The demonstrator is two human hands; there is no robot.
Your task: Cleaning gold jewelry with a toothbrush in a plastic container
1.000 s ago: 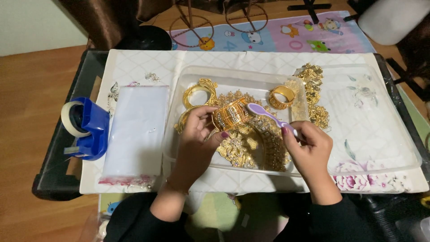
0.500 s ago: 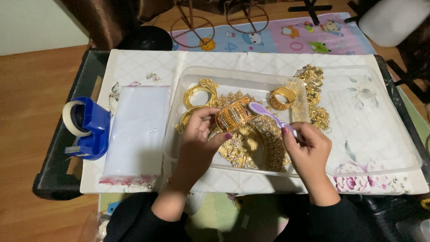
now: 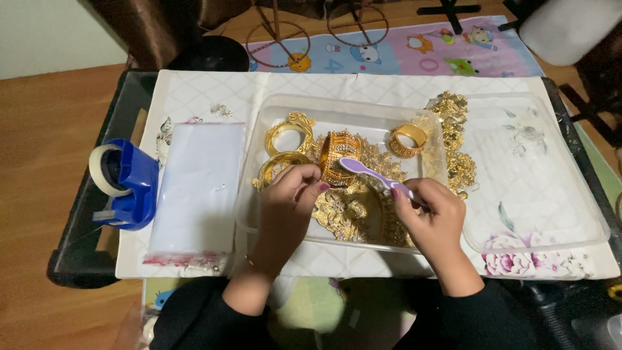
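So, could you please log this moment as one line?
left hand: holds gold bangle | right hand: holds purple brush on it | over clear tray

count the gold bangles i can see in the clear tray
4: one in the left hand under the purple brush, two at the tray's left side, one by its far right wall. More may hide in the jewellery heap.

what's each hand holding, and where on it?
Left hand holds a wide gold bangle upright by its lower edge. Right hand holds a purple brush by the handle end, its head against the bangle.
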